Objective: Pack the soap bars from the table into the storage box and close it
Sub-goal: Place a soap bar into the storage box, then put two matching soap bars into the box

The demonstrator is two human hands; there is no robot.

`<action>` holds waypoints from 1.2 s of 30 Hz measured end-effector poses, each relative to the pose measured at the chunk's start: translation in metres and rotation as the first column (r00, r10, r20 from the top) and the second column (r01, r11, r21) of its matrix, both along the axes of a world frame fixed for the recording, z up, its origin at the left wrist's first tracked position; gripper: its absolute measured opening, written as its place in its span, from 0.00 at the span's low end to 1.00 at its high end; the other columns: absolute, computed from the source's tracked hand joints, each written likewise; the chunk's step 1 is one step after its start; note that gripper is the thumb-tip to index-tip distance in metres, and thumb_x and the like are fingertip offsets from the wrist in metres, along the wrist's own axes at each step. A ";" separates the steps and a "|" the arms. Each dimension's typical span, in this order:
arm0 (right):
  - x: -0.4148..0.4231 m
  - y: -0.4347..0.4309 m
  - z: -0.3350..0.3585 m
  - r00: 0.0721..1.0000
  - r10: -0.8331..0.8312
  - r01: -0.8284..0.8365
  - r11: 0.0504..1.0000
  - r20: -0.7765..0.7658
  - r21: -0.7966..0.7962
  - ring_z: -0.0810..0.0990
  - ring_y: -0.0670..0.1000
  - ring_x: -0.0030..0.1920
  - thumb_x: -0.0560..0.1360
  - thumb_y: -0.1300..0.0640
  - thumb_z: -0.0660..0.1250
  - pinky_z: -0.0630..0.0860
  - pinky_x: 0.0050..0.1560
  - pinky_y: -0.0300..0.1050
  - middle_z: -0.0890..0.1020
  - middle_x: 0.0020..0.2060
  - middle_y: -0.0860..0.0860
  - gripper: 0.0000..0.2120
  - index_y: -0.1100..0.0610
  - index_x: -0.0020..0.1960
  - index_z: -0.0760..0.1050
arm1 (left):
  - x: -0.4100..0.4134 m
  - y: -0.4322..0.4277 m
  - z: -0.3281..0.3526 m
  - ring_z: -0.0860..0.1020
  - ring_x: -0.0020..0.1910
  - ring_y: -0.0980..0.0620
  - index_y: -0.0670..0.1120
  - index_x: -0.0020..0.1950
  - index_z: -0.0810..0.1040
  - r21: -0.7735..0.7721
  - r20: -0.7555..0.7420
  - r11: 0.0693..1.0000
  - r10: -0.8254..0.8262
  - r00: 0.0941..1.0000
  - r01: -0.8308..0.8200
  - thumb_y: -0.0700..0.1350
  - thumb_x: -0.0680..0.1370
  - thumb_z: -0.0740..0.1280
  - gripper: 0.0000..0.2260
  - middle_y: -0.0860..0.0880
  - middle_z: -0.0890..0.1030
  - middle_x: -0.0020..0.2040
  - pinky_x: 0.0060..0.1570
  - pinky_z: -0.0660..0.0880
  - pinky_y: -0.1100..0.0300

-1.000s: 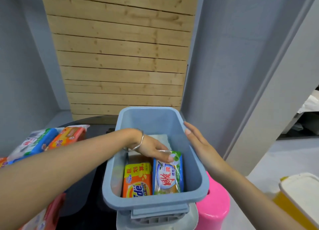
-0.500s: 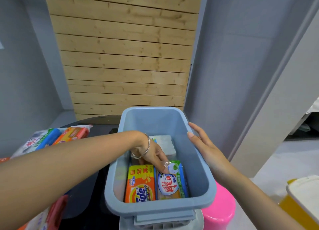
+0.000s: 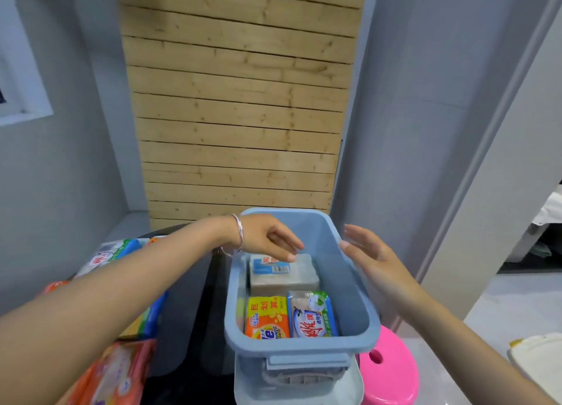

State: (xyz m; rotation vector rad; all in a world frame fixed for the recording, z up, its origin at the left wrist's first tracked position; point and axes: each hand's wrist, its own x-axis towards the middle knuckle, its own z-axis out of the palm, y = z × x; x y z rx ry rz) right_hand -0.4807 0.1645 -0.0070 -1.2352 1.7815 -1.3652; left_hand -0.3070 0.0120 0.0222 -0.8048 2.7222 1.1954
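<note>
An open blue storage box (image 3: 360,310) stands on the dark table. Inside lie an orange soap bar (image 3: 267,318), a blue-and-white wrapped soap bar (image 3: 313,315) beside it, and a pale bar (image 3: 284,275) behind them. My left hand (image 3: 267,237) hovers over the box's far left part with its fingers loose and empty. My right hand (image 3: 369,257) is spread open just above the box's right rim. Several more wrapped soap bars (image 3: 112,254) lie on the table to the left, partly hidden by my left arm.
A whitish lid (image 3: 299,389) lies under the box's near end. A pink stool (image 3: 389,371) stands at the lower right, with a white-and-yellow container (image 3: 538,362) further right. Orange packets (image 3: 112,374) lie at the lower left. A wooden slat panel stands behind.
My left hand has let go of the blue-and-white soap bar and lifted out of the box. My right hand has come off the box's right rim.
</note>
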 end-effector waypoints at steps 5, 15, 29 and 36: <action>0.043 -0.008 0.029 0.991 0.104 -0.113 0.988 -0.090 -0.105 0.72 0.45 0.65 0.76 0.58 0.66 0.69 0.58 0.34 0.77 0.62 0.46 0.13 0.49 0.60 0.75 | 0.075 -0.007 0.025 0.80 0.54 0.55 0.47 0.61 0.76 -0.044 -0.199 0.981 0.175 0.964 -0.187 0.41 0.72 0.71 0.18 0.47 0.81 0.57 0.50 0.74 0.74; 0.196 -0.068 0.019 0.935 0.352 -0.354 0.934 0.044 0.040 0.77 0.42 0.52 0.76 0.60 0.67 0.71 0.46 0.26 0.78 0.54 0.47 0.14 0.56 0.61 0.75 | 0.252 -0.032 -0.034 0.77 0.56 0.53 0.44 0.63 0.74 -0.010 -0.138 0.822 0.562 0.815 -0.569 0.41 0.72 0.71 0.20 0.45 0.78 0.61 0.45 0.73 0.76; 0.279 -0.119 -0.083 0.907 0.100 -0.314 0.808 0.410 0.498 0.81 0.47 0.37 0.73 0.55 0.71 0.73 0.30 0.40 0.83 0.41 0.52 0.07 0.57 0.45 0.75 | 0.333 -0.005 -0.140 0.81 0.39 0.61 0.55 0.54 0.66 0.271 -0.146 0.541 0.841 0.521 -0.796 0.56 0.71 0.68 0.17 0.51 0.78 0.52 0.35 0.77 0.66; 0.304 -0.132 -0.095 0.918 -0.035 -0.189 0.837 0.395 0.513 0.83 0.57 0.45 0.70 0.61 0.74 0.80 0.40 0.52 0.81 0.48 0.58 0.13 0.61 0.51 0.73 | 0.327 -0.004 -0.151 0.79 0.55 0.47 0.49 0.69 0.59 0.328 -0.193 0.486 0.874 0.447 -0.810 0.53 0.72 0.69 0.30 0.45 0.74 0.64 0.54 0.77 0.48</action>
